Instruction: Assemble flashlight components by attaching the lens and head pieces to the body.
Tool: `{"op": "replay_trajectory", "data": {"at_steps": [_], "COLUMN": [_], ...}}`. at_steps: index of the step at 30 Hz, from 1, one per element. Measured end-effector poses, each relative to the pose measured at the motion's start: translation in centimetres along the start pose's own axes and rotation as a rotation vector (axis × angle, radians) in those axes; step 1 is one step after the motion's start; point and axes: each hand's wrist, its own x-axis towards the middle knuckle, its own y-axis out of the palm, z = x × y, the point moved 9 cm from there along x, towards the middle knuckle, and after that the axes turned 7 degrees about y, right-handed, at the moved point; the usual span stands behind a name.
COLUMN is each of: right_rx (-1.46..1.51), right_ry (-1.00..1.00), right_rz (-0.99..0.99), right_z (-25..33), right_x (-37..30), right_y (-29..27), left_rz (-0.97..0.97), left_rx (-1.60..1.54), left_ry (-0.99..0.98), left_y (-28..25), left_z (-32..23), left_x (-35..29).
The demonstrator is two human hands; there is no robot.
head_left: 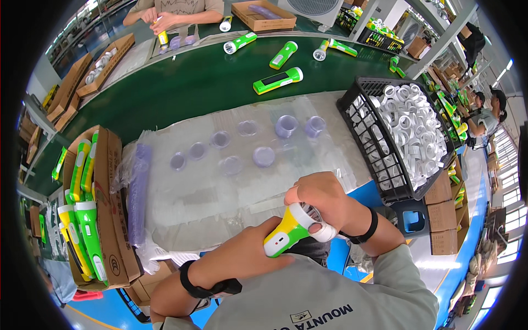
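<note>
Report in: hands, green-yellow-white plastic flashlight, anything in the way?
Left hand gripping flashlight. Right hand at its white rim. Clear round plastic pieces lie beyond, not blocking.

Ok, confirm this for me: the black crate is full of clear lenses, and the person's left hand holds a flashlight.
Not quite: the head view shows the black crate full of white rings, not clear lenses. The left hand does hold a flashlight.
</note>
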Motion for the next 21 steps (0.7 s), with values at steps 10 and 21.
{"op": "replay_trajectory", "data": {"at_steps": [10, 21], "right_rx": [-0.032, 0.698], "right_ry": [0.267, 0.083], "right_rz": [-0.007, -0.047], "right_z": [-2.2, -0.4], "right_x": [-1.4, -1.5], "right_y": [0.1, 0.4], "left_rz": [-0.265, 0.053], "left_rx": [0.475, -0.191], "left_ry": [-0.021, -0.033], "left_y": [-1.4, 2.0], "left_z": [-0.8, -0.9], "left_x": [0.5, 0.8]}}
